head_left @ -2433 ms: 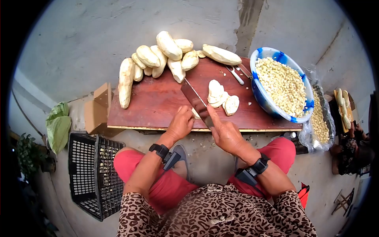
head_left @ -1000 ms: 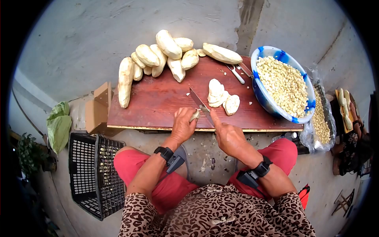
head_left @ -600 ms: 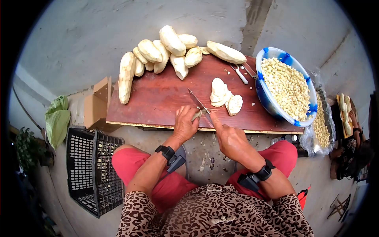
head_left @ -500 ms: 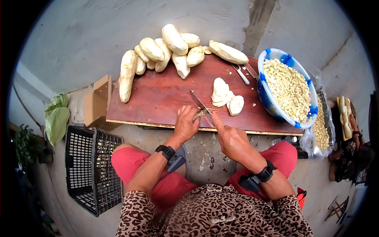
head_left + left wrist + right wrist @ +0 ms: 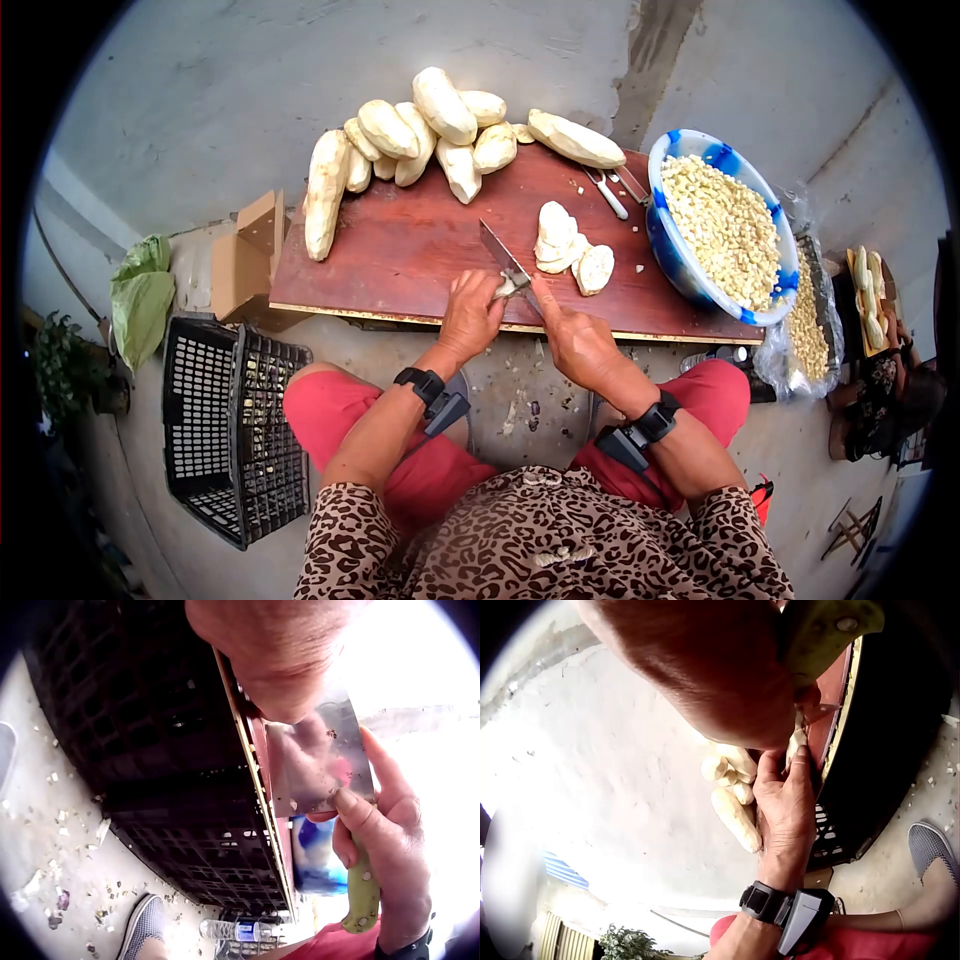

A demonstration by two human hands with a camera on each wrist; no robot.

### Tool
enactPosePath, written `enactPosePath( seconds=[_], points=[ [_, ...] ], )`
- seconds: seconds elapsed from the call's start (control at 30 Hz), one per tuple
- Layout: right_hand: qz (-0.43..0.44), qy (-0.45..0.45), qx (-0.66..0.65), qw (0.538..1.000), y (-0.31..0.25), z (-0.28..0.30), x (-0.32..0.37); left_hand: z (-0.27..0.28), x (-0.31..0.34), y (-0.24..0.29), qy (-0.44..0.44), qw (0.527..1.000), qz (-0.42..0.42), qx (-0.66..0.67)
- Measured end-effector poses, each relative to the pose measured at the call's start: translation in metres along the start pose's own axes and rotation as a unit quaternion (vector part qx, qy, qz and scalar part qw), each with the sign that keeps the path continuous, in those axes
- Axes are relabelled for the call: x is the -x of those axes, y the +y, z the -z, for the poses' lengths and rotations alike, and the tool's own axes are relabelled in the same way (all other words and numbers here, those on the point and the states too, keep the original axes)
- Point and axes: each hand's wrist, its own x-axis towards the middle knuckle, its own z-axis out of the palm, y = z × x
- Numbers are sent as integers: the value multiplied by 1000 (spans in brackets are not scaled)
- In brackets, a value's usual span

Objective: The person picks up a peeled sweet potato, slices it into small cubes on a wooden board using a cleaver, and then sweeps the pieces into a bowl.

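In the head view my right hand grips a broad-bladed kitchen knife by its green handle, with its thumb and index finger along the blade in the left wrist view. My left hand pinches a small pale piece of peeled root against the wooden board, near its front edge. The blade stands on edge right at that piece, beside the left fingers. Several round white slices lie to the right of the knife. The left fingers partly hide the held piece.
Whole peeled roots are heaped along the back of the board. A peeler lies beside a blue-and-white basin of diced root at the right. A black plastic crate stands on the floor at left, near a cardboard box.
Since the earliest frame, the blade has turned from its flat side to stand on edge, and my left hand has shifted right towards it. Over the last half second both hands stay nearly in place.
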Motion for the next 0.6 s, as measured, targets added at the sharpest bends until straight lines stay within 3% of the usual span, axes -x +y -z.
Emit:
enactPosePath(
  seconds=[0.17, 0.27, 0.6],
  points=[
    [-2, 0, 1, 1000, -2, 2, 2, 0, -2, 6, 51, 998, 6, 31],
    [-1, 15, -12, 1000, -7, 9, 4, 1, 2, 0, -9, 1000, 12, -6],
    [2, 0, -4, 1000, -14, 21, 10, -2, 2, -2, 18, 999, -6, 32]
  ],
)
